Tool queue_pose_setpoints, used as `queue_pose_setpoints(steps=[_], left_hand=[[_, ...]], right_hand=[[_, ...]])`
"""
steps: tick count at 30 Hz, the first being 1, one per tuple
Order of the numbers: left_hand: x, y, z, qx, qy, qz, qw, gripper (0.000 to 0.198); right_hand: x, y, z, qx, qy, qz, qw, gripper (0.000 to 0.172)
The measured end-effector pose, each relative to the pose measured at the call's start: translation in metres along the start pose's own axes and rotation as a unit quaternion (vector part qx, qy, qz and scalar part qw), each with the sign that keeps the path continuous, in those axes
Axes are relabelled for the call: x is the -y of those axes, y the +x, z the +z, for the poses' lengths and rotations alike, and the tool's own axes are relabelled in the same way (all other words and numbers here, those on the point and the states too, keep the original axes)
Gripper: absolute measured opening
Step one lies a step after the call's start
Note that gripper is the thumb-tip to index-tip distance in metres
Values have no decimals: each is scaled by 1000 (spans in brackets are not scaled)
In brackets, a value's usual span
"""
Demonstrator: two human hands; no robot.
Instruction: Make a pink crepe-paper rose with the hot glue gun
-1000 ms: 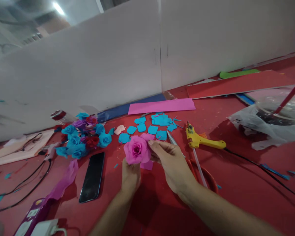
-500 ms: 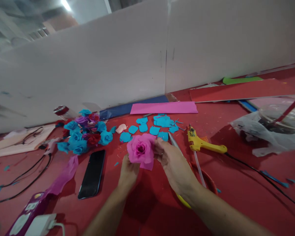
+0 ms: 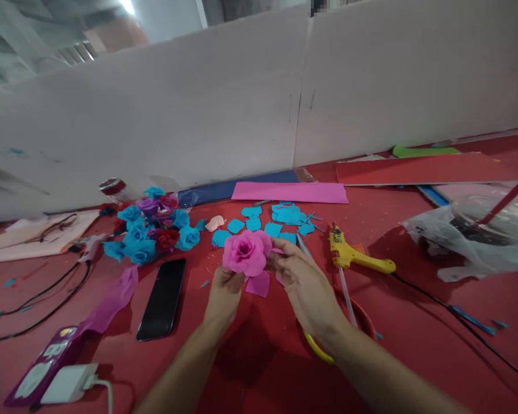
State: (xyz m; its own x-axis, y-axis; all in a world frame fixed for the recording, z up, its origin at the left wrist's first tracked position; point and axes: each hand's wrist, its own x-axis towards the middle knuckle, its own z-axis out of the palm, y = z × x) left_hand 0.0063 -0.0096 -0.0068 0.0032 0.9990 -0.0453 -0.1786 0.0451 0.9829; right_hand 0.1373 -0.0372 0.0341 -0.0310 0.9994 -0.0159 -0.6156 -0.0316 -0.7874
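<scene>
A pink paper rose [image 3: 245, 254] is held up over the table, its layered petals facing me. My left hand [image 3: 225, 290] grips it from below, fingers closed at its base; the stem is hidden. At the rose's right side, the bent fingers of my right hand [image 3: 300, 282] press on an outer petal, with the fingertips partly hidden behind it. A loose pink petal [image 3: 258, 284] shows beneath the rose. Scissors with a yellow handle [image 3: 317, 349] lie partly under my right hand. Several cut blue paper petals [image 3: 252, 223] lie beyond the rose.
A yellow glue gun [image 3: 358, 256] rests on the right, its cord trailing off. Finished paper roses [image 3: 140, 238], a black phone [image 3: 162, 299] and a power strip [image 3: 47, 362] are on the left. Behind lies a pink paper strip [image 3: 289, 192]. A bagged cup [image 3: 479, 230] stands far right.
The rose has tilted a little, so its centre now points more to the left. My right fingers have shifted along its right edge. The view has moved slightly.
</scene>
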Motion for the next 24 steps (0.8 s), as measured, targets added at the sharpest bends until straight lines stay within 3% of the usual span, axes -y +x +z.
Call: queue_pose_setpoints(steps=[4, 9, 15, 24], left_hand=[[2, 1, 1, 33, -48, 5, 998, 10], [-2, -3, 3, 48, -68, 7, 997, 12], [-1, -7, 8, 60, -60, 15, 996, 14], [2, -4, 2, 84, -4, 35, 996, 17]], right_hand=[[2, 5, -2, 10, -11, -5, 1000, 30], [0, 9, -4, 33, -48, -15, 998, 16], [-2, 15, -10, 11, -50, -26, 998, 17], [-3, 13, -11, 40, -119, -81, 989, 10]])
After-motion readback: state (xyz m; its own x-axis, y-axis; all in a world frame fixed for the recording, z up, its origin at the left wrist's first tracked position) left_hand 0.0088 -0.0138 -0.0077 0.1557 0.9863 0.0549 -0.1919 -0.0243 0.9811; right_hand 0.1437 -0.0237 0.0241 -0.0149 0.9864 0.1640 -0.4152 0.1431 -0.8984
